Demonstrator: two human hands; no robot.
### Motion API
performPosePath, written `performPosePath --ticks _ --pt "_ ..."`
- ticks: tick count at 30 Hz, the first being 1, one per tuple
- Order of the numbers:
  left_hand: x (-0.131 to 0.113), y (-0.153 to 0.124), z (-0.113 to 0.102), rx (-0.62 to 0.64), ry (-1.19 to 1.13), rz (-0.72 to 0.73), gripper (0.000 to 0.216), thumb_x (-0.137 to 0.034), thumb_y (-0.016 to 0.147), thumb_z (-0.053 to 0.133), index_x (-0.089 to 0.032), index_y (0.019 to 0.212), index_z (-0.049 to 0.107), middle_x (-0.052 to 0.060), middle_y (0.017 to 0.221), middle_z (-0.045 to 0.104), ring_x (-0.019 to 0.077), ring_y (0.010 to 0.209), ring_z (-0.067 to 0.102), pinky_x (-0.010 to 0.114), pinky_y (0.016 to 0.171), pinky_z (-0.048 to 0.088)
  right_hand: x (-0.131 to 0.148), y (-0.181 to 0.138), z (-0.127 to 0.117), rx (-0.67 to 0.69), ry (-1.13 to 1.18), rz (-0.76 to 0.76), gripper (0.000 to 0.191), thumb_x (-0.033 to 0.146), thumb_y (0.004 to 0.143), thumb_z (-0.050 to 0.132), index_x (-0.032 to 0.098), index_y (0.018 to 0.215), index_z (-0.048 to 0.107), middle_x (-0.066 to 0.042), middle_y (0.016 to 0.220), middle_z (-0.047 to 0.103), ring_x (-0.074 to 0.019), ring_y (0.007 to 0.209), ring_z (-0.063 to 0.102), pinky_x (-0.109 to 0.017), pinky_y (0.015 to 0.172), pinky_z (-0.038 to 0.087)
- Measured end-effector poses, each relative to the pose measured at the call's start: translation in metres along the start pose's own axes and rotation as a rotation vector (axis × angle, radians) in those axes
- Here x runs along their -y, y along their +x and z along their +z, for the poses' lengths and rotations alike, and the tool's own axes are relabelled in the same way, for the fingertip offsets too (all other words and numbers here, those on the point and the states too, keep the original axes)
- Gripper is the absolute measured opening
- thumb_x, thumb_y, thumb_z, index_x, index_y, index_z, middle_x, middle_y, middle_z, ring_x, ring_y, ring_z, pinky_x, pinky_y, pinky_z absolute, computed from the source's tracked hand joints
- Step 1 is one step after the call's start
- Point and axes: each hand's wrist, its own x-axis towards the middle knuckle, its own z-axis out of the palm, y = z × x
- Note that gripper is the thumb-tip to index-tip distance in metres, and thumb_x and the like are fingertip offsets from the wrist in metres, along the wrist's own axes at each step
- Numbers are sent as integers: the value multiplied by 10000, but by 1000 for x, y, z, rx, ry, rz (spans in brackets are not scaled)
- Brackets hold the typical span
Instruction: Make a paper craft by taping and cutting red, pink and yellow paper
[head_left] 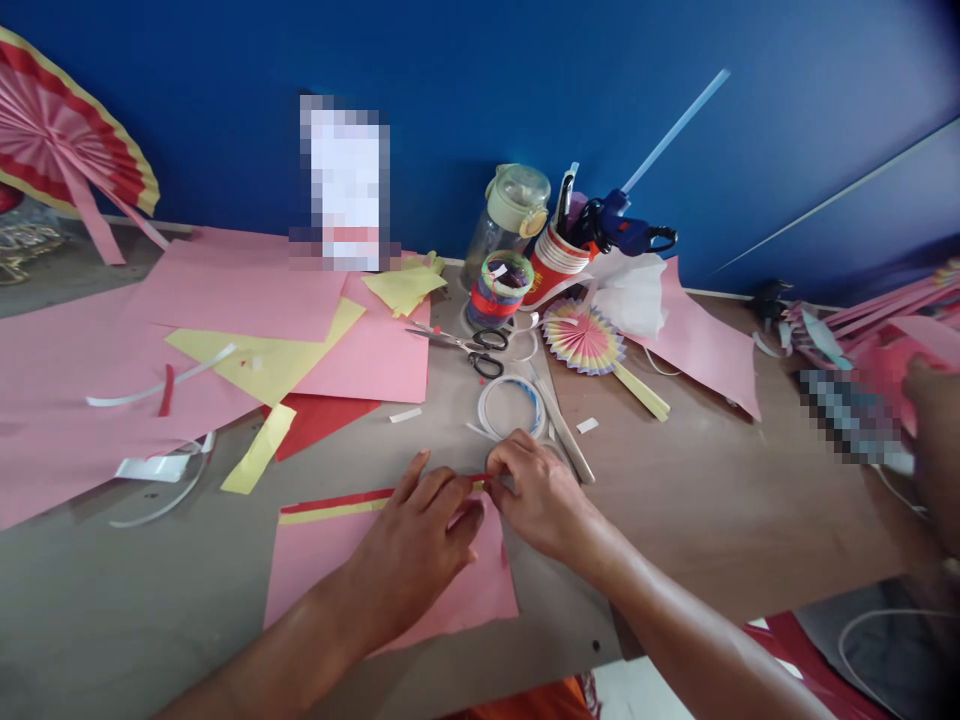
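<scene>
Pink paper (322, 570) lies by the near edge of the table (150, 610), its long axis running left to right, and a red-and-yellow border (330, 506) follows its far side. My left hand (424, 525) spans the middle with bent fingers at that border, though whether they grip it I cannot tell. Nearer the far right corner, my right hand (534, 490) pinches the border's end between thumb and forefinger.

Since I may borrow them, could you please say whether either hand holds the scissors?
No, the scissors lie on the table, while the left hand and right hand are at the far edge of the pink sheet.
</scene>
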Motion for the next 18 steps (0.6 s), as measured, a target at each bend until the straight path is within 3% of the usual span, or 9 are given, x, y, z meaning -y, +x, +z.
performPosePath --ticks 8,13,18 --pt "-2 0 1 -6 4 -11 368 -297 782 693 -190 1112 573 64 1089 601 243 1069 529 520 1121 248 6 0 -2 38 -151 -5 50 132 802 541 178 813 557 -42 878 555 -178 792 557 -274 715 371" --pt "-2 1 0 -16 -10 -37 491 -301 763 711 -159 1198 535 63 1065 619 240 1051 545 506 1123 245 12 6 -12 136 -279 8 50 180 835 520 172 852 566 -52 900 586 -177 765 593 -262 646 371" --pt "-1 2 -1 15 17 -43 452 -363 778 693 -188 1175 565 54 1110 622 230 1054 541 505 1142 182 19 16 -26 273 -390 26 161 298 864 523 175 901 620 -83 976 637 -203 781 639 -266 608 397"
